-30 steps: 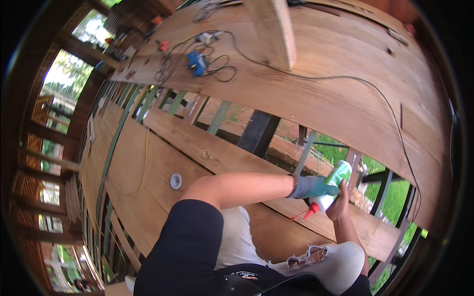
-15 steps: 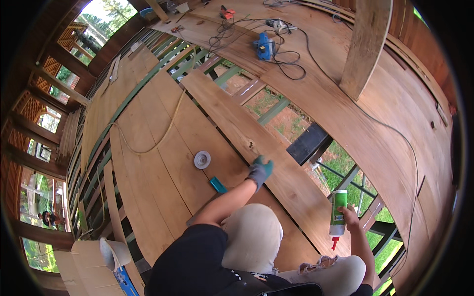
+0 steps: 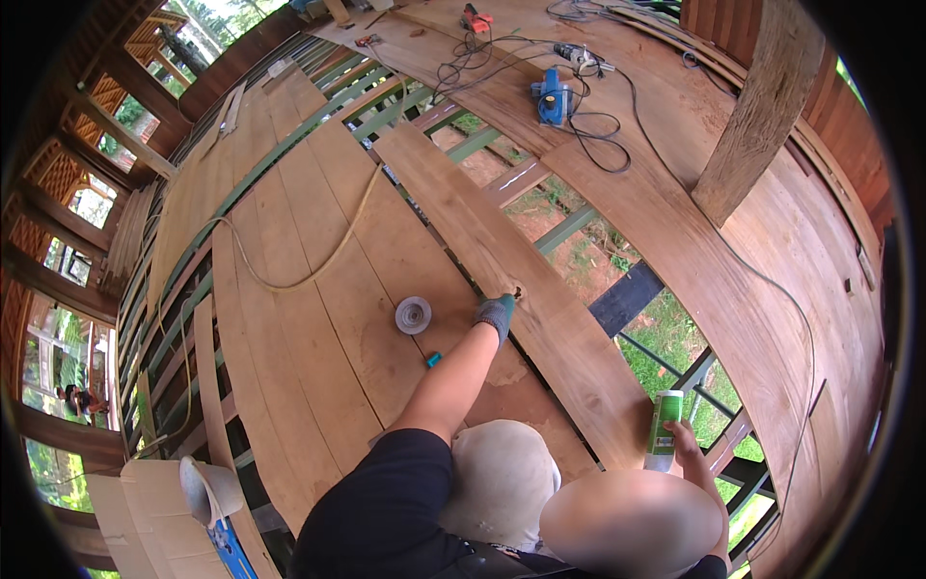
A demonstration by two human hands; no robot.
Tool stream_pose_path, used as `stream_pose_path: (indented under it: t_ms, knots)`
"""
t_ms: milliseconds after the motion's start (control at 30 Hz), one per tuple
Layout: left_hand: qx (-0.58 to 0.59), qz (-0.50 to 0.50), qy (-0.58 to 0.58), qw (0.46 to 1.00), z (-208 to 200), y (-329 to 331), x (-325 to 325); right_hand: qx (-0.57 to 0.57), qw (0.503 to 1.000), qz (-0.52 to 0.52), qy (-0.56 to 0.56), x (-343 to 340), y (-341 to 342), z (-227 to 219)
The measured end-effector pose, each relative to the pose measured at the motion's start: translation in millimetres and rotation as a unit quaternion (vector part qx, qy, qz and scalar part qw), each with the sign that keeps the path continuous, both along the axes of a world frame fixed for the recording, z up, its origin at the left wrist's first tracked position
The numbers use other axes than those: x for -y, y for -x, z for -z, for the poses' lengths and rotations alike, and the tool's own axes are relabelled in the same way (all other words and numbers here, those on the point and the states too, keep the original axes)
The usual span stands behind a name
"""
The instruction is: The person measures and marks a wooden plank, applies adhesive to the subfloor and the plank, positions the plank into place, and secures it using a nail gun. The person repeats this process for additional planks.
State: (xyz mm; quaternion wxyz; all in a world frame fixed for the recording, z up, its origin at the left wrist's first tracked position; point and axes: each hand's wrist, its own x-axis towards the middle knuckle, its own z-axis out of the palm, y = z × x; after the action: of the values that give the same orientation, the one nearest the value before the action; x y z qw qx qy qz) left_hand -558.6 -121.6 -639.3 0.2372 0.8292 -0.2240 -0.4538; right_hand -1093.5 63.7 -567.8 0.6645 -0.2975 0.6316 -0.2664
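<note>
My left hand [image 3: 496,317], in a grey and green glove, reaches over a loose wooden plank [image 3: 569,333]. Its fingertips are at a dark knot hole [image 3: 518,292] in the wood; the fingers look stretched out, with nothing seen in them. My right hand [image 3: 686,442] is bare and wrapped round a green and white squeeze bottle [image 3: 664,425], held low over the plank's near end. A blurred patch hides the bottle's lower end. Left of my gloved hand lie a round, ringed grey dish-like thing [image 3: 413,315] and a small teal block [image 3: 434,360], partly covered by my forearm.
Gaps between green joists [image 3: 564,232] open onto grass and soil below. Across them sit a blue power tool [image 3: 552,96], a drill [image 3: 579,58] and tangled cords near a wooden post [image 3: 762,116]. A yellowish hose [image 3: 318,275] crosses the left boards. Cardboard [image 3: 145,511] lies at lower left.
My left hand has closed in on the knot hole, its fingers less spread. The bottle stays in my right hand, its red tip now out of sight. The view has shifted slightly.
</note>
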Motion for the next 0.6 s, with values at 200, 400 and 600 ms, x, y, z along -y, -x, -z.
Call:
stream_pose_path:
  t_ms: [200,400,600]
  knots:
    - [-0.169,-0.107,0.075,0.977,0.9,-22.7,-31.6,-0.005,0.999,-0.003,0.05,-16.8,-15.8,-30.9]
    - [-0.429,-0.223,0.152,0.862,-50.7,-14.3,-36.8,-0.088,0.993,-0.004,0.084,-25.0,-3.7,-72.0]
    - [-0.574,-0.041,0.156,0.803,-99.1,46.0,-37.9,-0.124,0.978,-0.032,0.164,-48.4,57.6,-115.8]
